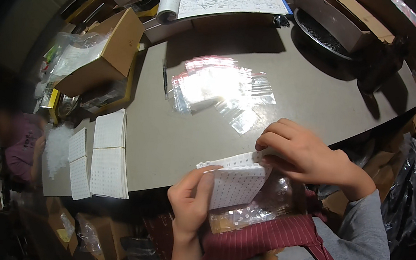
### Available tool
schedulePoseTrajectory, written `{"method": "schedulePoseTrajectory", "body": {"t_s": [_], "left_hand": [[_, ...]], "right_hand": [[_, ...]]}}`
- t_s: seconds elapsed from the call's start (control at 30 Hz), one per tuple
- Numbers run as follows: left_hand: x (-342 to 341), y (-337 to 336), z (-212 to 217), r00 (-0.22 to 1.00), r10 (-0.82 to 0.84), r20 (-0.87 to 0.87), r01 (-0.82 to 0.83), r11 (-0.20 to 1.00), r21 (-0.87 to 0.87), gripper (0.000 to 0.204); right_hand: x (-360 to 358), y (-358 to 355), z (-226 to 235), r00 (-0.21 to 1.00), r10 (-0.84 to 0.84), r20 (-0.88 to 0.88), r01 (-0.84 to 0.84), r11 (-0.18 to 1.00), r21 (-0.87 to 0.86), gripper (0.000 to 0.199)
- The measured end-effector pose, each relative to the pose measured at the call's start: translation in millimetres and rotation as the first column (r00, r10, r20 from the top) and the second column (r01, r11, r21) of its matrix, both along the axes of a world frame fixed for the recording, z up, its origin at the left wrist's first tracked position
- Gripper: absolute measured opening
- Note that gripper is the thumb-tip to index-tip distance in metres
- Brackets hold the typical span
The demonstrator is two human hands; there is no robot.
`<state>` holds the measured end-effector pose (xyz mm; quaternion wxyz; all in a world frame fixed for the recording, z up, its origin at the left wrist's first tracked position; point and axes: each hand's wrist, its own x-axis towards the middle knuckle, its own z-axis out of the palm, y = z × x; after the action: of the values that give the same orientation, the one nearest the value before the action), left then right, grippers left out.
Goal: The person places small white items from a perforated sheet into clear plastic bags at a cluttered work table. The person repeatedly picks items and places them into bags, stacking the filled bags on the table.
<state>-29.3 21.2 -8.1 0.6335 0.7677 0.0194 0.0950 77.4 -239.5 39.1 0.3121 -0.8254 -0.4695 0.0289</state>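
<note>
Near the table's front edge, a stack of white printed sheets [238, 188] is held tilted between my hands. My left hand [191, 196] grips its left end, thumb on the face towards me. Bent over the upper right corner, my right hand [296, 148] has its fingers closed on the sheets' edge; its fingertips are partly hidden. Below the stack, against the striped maroon apron [262, 235], lies a clear plastic bag [247, 213] with small round marks or pieces. Beyond my hands, a spread of clear zip bags [213, 86] with red strips glares under the light.
Two banded stacks of printed sheets [109, 162] lie at the table's left. Behind them stands an open cardboard box [119, 46]. A round dark tray [315, 36] of small pieces and a dark bottle-like object [382, 65] stand far right. Another person [24, 146] sits at left.
</note>
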Motion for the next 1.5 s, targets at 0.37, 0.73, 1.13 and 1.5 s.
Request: {"method": "schedulePoseTrajectory", "body": {"t_s": [0.37,0.73,1.13,1.5], "left_hand": [[15,1,-1,0.997,0.028,-0.071,-0.046,0.966,-0.254,0.02],[23,16,-15,0.996,0.004,-0.09,-0.022,0.978,-0.207,0.02],[23,20,-14,0.994,-0.071,-0.083,0.055,0.983,-0.178,0.02],[24,17,-14,0.995,-0.047,-0.093,0.022,0.966,-0.258,0.021]], "right_hand": [[21,13,-17,0.999,0.04,-0.027,-0.041,0.999,-0.008,0.031],[111,43,-49,0.99,0.041,0.137,-0.016,0.984,-0.179,0.026],[103,47,-50,0.968,-0.011,0.252,0.064,0.977,-0.205,0.026],[94,70,-53,0.881,-0.146,0.451,0.2,0.977,-0.075,0.04]]}}
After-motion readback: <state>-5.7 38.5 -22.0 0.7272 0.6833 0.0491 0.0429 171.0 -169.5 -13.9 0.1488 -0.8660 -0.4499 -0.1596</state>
